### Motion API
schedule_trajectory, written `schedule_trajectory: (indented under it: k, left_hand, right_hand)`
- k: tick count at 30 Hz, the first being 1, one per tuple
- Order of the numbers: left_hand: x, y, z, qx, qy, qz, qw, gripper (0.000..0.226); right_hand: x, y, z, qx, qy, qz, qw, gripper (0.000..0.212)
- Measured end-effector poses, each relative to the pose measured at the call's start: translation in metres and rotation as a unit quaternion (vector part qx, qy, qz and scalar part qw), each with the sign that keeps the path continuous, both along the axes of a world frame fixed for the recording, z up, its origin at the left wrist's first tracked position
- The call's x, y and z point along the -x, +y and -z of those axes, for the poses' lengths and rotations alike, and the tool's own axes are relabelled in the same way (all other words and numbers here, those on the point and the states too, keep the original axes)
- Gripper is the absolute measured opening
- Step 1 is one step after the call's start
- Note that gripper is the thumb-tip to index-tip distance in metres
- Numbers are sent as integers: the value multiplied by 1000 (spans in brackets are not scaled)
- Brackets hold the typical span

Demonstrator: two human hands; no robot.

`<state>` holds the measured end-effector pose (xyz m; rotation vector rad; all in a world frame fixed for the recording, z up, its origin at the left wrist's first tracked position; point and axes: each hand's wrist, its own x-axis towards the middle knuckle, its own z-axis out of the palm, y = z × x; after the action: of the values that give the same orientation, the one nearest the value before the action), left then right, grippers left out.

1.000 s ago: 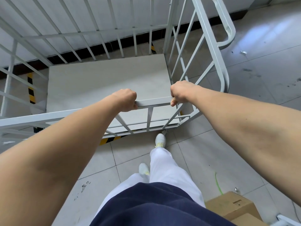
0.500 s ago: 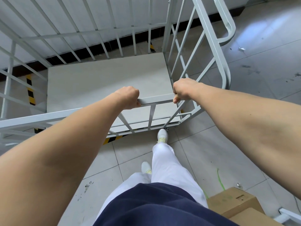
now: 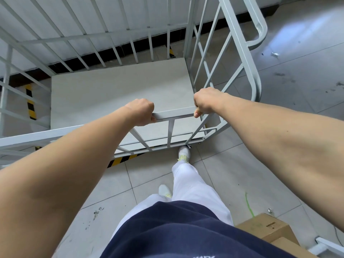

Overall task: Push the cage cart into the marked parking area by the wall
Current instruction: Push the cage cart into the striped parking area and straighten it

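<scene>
The white barred cage cart (image 3: 119,92) stands in front of me with a bare grey floor plate. My left hand (image 3: 141,111) grips the near top rail (image 3: 174,112) from above. My right hand (image 3: 206,102) grips the same rail at its right corner. Yellow-black floor tape (image 3: 30,104) shows through the bars on the left, under the near edge (image 3: 121,161) and at the far side (image 3: 171,52). The white wall with its black skirting (image 3: 74,65) runs just behind the cart's far side.
My right foot (image 3: 184,154) is almost under the cart's near edge. Cardboard boxes (image 3: 268,229) lie on the tiles at my lower right, beside part of another white frame (image 3: 327,245). Open tiled floor with dirt marks stretches to the right.
The cart has rolled a little farther toward the wall, with both hands still on the rail. My right foot has stepped forward behind it.
</scene>
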<state>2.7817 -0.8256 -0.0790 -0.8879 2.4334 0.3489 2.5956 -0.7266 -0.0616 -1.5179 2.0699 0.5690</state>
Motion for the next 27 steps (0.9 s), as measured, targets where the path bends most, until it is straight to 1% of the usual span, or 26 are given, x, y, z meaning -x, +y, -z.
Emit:
schedule_trajectory:
  k: [3,5,9,13,19,23,27]
  left_hand:
    - [-1,0,2,5,2,-5,1000,35]
    - [-1,2,1,6,2,-9,1000,34]
    - [-2,3,-1,3,4,-20,1000,33]
    - [-2,6,-5,-3,2,-31,1000,33]
    - [0,7,-10,0,2,-33,999,33]
    - [1,4,-10,-5,-12,-33,999,32]
    - [6,-2,-13,-26,-36,-34,998,33]
  right_hand:
    - [1,1,1,5,7,0,1000,45]
    - [0,3,1,6,6,1,1000,47]
    - [-1,2,1,12,0,-1,1000,37]
    - [-1,3,0,12,-1,1,1000,34]
    - [0,2,3,14,0,14,1000,44]
    - [1,2,5,13,-5,9,1000,39]
    - [6,-4,3,-4,-2,-3,1000,49]
